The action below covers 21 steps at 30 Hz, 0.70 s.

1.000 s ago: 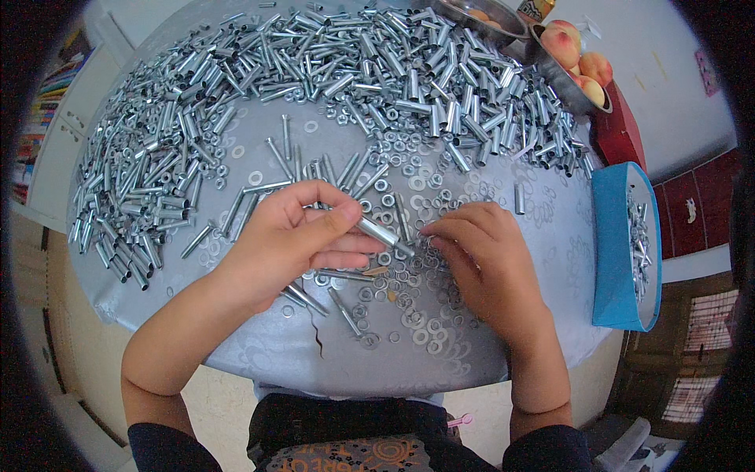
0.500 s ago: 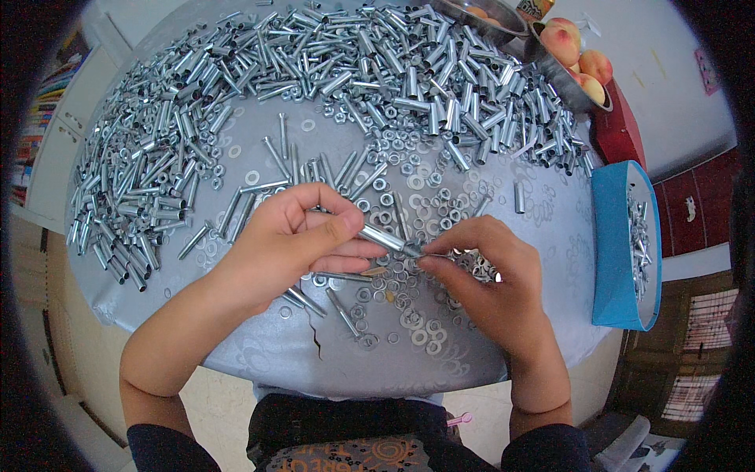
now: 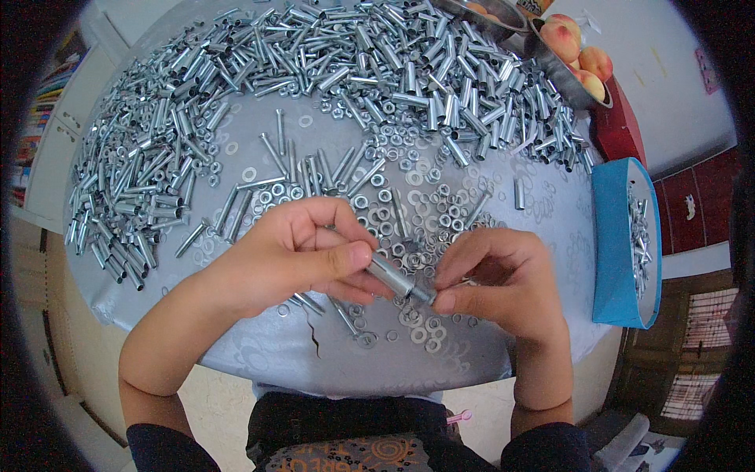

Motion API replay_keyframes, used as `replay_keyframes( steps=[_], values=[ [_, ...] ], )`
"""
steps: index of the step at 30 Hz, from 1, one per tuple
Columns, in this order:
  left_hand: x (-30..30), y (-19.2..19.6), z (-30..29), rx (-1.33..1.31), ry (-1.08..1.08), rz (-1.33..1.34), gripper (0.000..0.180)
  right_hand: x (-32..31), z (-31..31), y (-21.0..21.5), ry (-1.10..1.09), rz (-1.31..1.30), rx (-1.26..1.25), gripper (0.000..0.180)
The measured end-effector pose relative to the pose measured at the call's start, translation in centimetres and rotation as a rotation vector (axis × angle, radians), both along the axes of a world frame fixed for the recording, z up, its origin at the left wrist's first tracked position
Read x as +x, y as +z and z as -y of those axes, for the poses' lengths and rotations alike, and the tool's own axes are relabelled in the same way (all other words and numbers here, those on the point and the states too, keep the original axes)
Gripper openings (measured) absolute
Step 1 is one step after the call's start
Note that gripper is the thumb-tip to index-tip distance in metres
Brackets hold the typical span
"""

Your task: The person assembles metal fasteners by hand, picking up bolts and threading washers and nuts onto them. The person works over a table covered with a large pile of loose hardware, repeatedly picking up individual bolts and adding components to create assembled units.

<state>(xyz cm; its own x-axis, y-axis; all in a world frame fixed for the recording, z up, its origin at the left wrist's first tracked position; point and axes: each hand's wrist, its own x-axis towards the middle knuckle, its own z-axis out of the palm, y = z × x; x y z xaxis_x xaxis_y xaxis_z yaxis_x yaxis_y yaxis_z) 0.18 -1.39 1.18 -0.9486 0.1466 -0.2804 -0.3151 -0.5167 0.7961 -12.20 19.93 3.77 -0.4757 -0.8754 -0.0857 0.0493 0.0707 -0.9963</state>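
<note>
Head camera view, and from where I stand everything places itself by the blue box (image 3: 612,248) at the table's (image 3: 487,370) right side. Well to the left of that box, a shiny metal sleeve (image 3: 389,275) is held up over the loose washers (image 3: 432,344), with a narrower, darker tip (image 3: 423,295) sticking out of the end nearer the box. The left hand (image 3: 303,256), the farther of the two from the box, is closed round the sleeve's other end, thumb on top. The sleeve's long axis slants out of that grip, box-ward but dropping toward the person, so its line, carried on, would pass on the person's side of the box. Between sleeve and box comes the right hand (image 3: 507,283), thumb and fingertips drawn close at the tip; I can't tell whether they pinch it or some small ring there. That narrow meeting point, tip to fingertips, nearly in line, is what matters to my eye. A lone sleeve (image 3: 519,193) lies nearer the box, while the big heap (image 3: 460,110) spreads beyond and left of it.
</note>
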Motion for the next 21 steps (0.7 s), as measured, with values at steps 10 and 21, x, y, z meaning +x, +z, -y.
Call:
replay_keyframes(
  steps=[10, 21],
  values=[
    [0.2, -1.2, 0.8, 0.307, 0.145, 0.064, 0.021, -1.1, 0.8, -1.1, -0.192, -1.0, 0.203, 0.019],
    [-0.1, -1.0, 0.8, 0.256, 0.251, 0.12, 0.022, -0.8, 0.7, -1.1, 0.157, -1.191, 0.266, 0.02]
  ],
)
